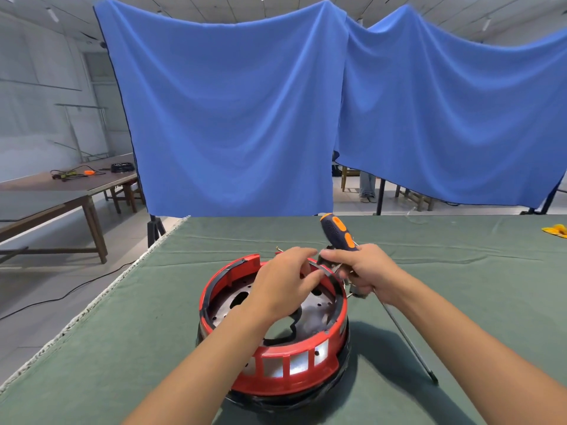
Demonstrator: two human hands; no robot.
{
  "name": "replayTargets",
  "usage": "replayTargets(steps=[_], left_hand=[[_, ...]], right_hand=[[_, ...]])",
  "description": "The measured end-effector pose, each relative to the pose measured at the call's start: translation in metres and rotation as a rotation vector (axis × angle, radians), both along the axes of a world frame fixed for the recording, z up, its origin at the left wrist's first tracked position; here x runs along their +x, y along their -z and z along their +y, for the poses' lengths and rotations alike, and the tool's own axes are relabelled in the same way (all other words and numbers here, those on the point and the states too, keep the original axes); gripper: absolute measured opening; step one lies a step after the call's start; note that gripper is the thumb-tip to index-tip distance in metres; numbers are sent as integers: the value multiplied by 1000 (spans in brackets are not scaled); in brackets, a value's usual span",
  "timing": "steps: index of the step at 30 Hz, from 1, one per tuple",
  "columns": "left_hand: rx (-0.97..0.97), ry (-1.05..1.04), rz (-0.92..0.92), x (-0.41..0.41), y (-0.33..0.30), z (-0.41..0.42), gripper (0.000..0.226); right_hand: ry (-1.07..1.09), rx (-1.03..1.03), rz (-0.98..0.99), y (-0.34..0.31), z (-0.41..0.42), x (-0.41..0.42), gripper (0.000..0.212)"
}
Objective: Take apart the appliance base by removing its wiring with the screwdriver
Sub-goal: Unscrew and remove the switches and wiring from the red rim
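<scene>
The round red and black appliance base (pixel 285 372) sits upside down on the green table cloth (pixel 153 332), its metal plate and a black cable showing inside. My left hand (pixel 285 280) reaches over the far rim, its fingers curled at a small part there. My right hand (pixel 365 271) holds a screwdriver with a dark blue and orange handle (pixel 337 233); the handle points up and away, and the long shaft (pixel 411 342) runs down to the right. My right fingers also pinch a small dark wiring part (pixel 326 259) at the rim. A few wire ends (pixel 279 249) stick out behind the base.
Blue cloths (pixel 233 118) hang behind the table. A yellow object (pixel 557 230) lies at the far right edge. A wooden table (pixel 61 191) with tools stands to the left, with a black cable (pixel 61 297) on the floor. A person's legs (pixel 367 187) show behind the cloth.
</scene>
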State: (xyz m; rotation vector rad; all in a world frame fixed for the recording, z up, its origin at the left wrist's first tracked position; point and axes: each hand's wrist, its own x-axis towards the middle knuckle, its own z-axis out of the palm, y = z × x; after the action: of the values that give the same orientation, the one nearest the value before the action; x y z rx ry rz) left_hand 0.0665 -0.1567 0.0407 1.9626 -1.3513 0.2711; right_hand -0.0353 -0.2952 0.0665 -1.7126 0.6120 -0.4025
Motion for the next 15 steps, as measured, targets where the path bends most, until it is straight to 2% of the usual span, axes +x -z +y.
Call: replayTargets(steps=[2,4,8,11,15], left_hand=[[-21,-43,85,3,1,3,29],[54,-109,113,7,2,5,16],[312,-173,144,16,7,5,18],[345,-202,163,20,10,4,20],[374,-247,168,25,9,4,23]], right_hand=[[159,-78,11,-1,-15,1,23],[250,-115,61,3,-30,-1,23],[313,-88,213,26,-49,5,28],[363,-121,244,36,-56,15,31],[409,-308,233,34,-50,19,31]])
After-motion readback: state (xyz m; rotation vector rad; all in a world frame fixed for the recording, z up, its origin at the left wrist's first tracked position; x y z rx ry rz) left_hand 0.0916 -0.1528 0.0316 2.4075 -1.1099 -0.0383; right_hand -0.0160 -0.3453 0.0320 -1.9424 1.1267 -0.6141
